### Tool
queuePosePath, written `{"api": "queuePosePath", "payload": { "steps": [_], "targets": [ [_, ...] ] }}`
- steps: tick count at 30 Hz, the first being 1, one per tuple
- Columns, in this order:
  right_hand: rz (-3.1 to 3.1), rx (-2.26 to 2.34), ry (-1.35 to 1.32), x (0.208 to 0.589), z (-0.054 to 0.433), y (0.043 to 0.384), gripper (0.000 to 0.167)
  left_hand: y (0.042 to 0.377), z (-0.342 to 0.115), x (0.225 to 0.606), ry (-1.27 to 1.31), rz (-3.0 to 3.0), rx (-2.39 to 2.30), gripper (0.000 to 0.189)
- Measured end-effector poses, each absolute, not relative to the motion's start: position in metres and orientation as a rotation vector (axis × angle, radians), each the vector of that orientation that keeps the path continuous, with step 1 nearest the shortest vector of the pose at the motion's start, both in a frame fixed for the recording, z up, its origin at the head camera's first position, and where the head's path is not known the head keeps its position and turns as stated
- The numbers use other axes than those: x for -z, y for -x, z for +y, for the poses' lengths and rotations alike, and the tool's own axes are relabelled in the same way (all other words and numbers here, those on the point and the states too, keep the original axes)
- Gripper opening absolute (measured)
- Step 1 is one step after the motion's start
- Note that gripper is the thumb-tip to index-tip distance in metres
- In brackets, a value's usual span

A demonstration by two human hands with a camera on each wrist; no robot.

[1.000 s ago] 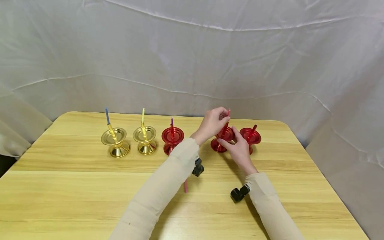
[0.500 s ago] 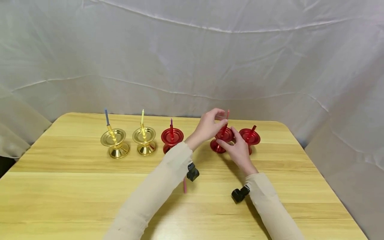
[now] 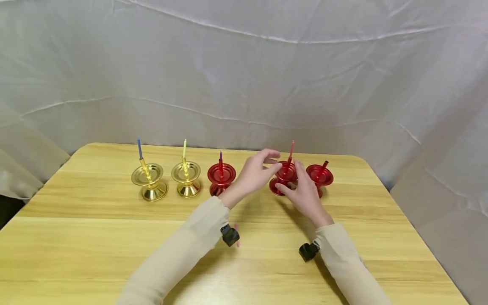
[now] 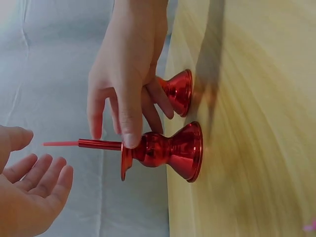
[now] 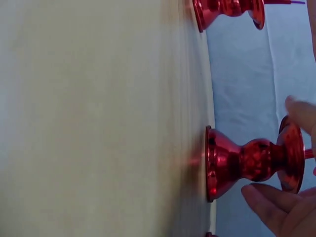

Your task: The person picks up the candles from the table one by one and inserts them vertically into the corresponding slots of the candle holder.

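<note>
In the head view my right hand [image 3: 304,192] holds a red metal candle holder [image 3: 277,186] around its dish, thumb on the near side and fingers at the far right. A thin pinkish-red candle [image 3: 292,149] stands slightly tilted in that holder's tube. My left hand [image 3: 254,171] is just left of the dish, fingers loosely bent and apart from the candle. The left wrist view shows the same candle [image 4: 60,143] beside the left hand's bare fingers [image 4: 44,177]. Part of the dish [image 5: 291,168] is hidden by the right hand in the right wrist view.
Two gold holders [image 3: 185,173] with blue and yellow candles stand at left. A red holder [image 3: 222,173] with a purple candle is mid-row. The far-right red holder [image 3: 319,174] shows only its tube. A pink candle [image 3: 238,242] lies on the wooden table [image 3: 282,267].
My left hand has let go of the pinkish-red candle and drawn away to the left and down. The candle stays in the holder. My right hand keeps its hold.
</note>
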State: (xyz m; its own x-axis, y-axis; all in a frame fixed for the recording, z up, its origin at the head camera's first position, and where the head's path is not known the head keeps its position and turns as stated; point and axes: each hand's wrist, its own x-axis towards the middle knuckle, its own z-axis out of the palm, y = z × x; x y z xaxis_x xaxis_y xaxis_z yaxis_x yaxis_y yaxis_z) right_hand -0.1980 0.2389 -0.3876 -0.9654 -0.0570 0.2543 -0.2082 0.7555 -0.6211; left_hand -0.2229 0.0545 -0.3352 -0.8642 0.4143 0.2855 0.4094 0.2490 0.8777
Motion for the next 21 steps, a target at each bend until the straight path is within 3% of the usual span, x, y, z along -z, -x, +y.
{"api": "queuePosePath", "payload": {
  "steps": [7, 16, 21],
  "targets": [
    [-2.751, -0.951, -0.224, 0.379, 0.247, 0.190, 0.082, 0.202, 0.035, 0.338, -0.861, 2.474, -1.708, 0.031],
    [-2.431, -1.025, -0.269, 0.367, 0.268, 0.176, 0.031, 0.176, 0.001, 0.364, -0.898, 2.472, -1.599, 0.023],
    [-2.248, -0.953, -0.218, 0.364, 0.285, 0.171, 0.021, 0.163, -0.021, 0.375, -0.799, 2.418, -1.640, 0.020]
  ]
}}
